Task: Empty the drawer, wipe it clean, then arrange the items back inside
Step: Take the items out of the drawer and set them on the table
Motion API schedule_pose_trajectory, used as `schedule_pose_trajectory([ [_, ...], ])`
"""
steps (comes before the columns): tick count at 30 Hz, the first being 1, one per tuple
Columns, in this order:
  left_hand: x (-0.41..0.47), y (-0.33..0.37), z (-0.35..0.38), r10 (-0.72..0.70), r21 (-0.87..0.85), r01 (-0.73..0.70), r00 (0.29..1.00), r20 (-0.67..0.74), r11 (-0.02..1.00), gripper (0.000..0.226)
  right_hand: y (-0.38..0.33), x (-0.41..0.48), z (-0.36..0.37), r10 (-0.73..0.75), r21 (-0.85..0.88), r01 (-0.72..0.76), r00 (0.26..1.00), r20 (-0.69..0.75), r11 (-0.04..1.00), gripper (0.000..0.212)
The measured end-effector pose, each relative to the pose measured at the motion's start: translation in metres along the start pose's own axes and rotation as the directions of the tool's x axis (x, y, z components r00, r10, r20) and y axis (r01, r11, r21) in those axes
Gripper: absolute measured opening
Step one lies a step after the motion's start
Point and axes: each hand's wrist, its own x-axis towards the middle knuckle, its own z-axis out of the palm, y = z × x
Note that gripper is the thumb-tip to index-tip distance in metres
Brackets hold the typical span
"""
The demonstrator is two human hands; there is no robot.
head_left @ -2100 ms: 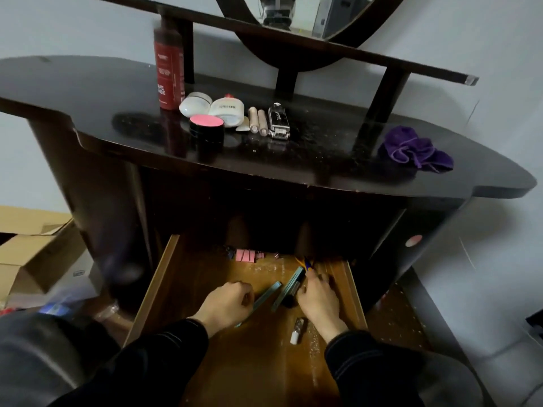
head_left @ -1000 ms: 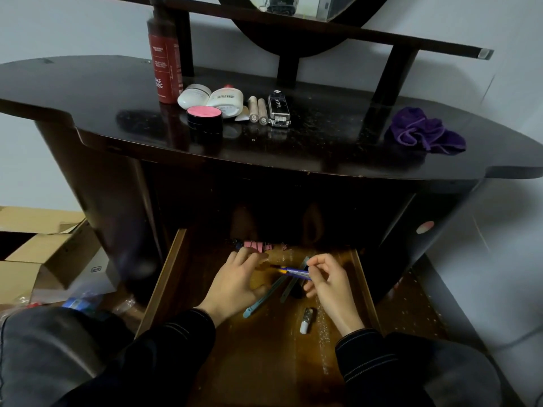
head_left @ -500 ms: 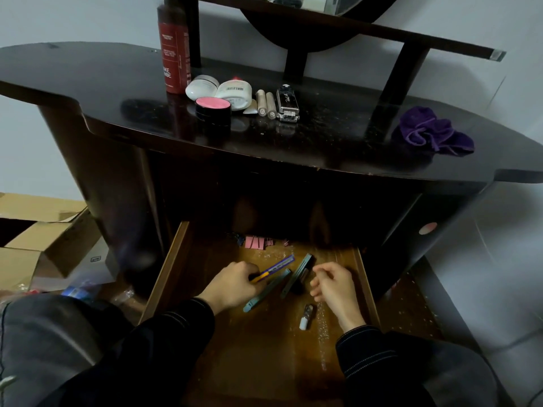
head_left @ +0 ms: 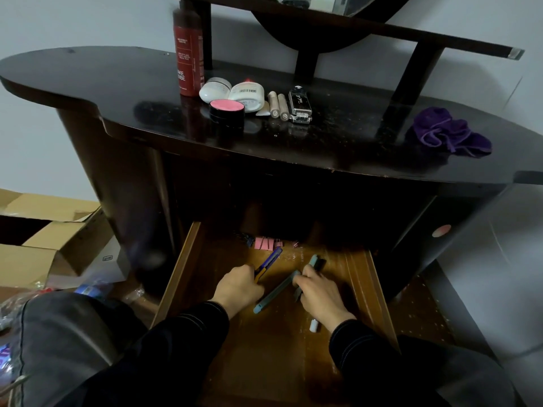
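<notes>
Emptying the drawer (head_left: 179, 268), left hand (head_left: 238, 287) clutches a blue-yellow pen (head_left: 269, 263) in curled fingers; right hand (head_left: 321, 293) pinches teal pens (head_left: 274, 293).

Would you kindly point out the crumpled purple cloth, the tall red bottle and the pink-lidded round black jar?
crumpled purple cloth (head_left: 449, 133): head view, its middle folds.
tall red bottle (head_left: 189, 55): head view, its label.
pink-lidded round black jar (head_left: 226, 105): head view, its pink lid.
</notes>
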Motion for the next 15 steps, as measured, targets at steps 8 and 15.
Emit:
schedule_pose_trajectory([
  [8, -0.005, 0.003, 0.020, 0.102, 0.147, -0.091, 0.992, -0.074, 0.985, 0.025, -0.007, -0.005, -0.017, -0.192, 0.006, 0.194, 0.975, -0.116, 0.981, 0.012],
  [15, -0.007, 0.002, 0.023, 0.141, 0.106, -0.123, 0.971, -0.192, 0.987, 0.031, 0.003, -0.032, -0.041, 0.210, 0.635, -0.005, 0.946, -0.248, 0.772, 0.019],
])
